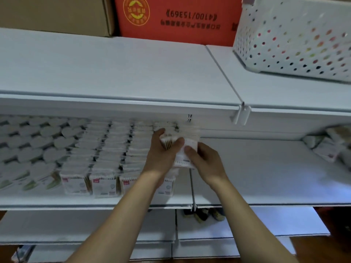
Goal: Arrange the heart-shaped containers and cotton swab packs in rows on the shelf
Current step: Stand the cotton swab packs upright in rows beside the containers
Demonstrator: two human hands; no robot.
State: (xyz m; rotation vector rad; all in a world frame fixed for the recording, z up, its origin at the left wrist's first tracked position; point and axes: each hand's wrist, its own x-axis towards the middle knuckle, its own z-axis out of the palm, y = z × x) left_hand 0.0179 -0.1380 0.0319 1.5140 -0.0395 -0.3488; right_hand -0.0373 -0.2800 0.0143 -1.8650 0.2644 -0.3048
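Heart-shaped containers [36, 147] fill the left part of the middle shelf [256, 188] in several rows. To their right stand several rows of cotton swab packs [103, 184], labels facing me. My left hand [161, 152] grips a cotton swab pack [187, 153] at its left end, over the rightmost row. My right hand [204, 160] pinches the same pack from the right, thumb on its label. The pack sits tilted between both hands, above the row's front packs, which my left forearm partly hides.
A metal divider rod [192, 186] runs front to back just right of the swab rows. More loose packs [330, 147] lie at the shelf's far right. On the upper shelf stand a white perforated basket [292, 37], a red carton [178, 18] and a brown carton [55, 14].
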